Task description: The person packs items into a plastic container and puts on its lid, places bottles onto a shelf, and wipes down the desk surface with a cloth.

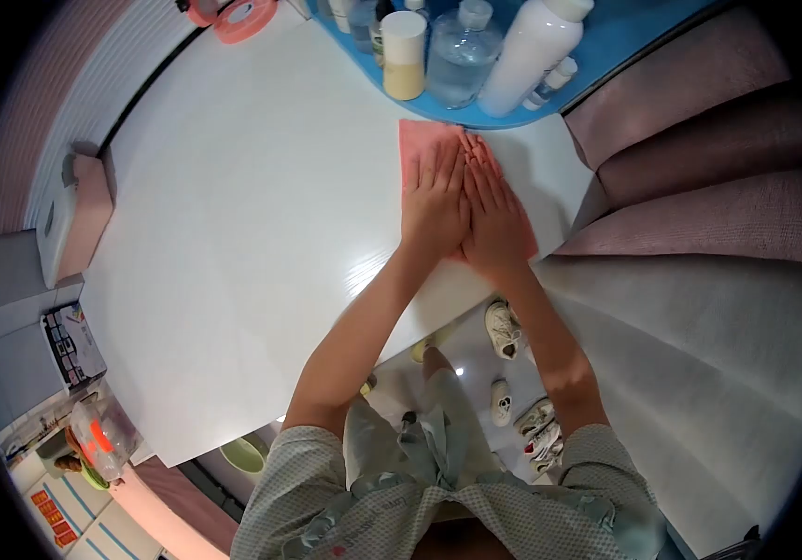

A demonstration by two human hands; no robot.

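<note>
A pink cloth (pixel 417 140) lies spread on the white tabletop (pixel 261 233), slightly bunched near my fingertips. Flat on its middle rests my left hand (pixel 435 207), fingers stretched forward. My right hand (pixel 494 224) presses on the cloth close beside it, also flat with its fingers extended, and the two hands touch along their inner edges. Just beyond the fingertips is the edge of a blue shelf or tray (pixel 504 121) bearing several bottles, among them a clear bottle (pixel 462 61) and a tall white bottle (pixel 532 51).
A pink-and-white box (pixel 79 219) stands at the table's left edge, with a pink round object (pixel 244 19) at the far end. Mauve curtain (pixel 700 219) folds hang on the right. Several shoes (pixel 502 329) and a green basin (pixel 245 454) are on the floor.
</note>
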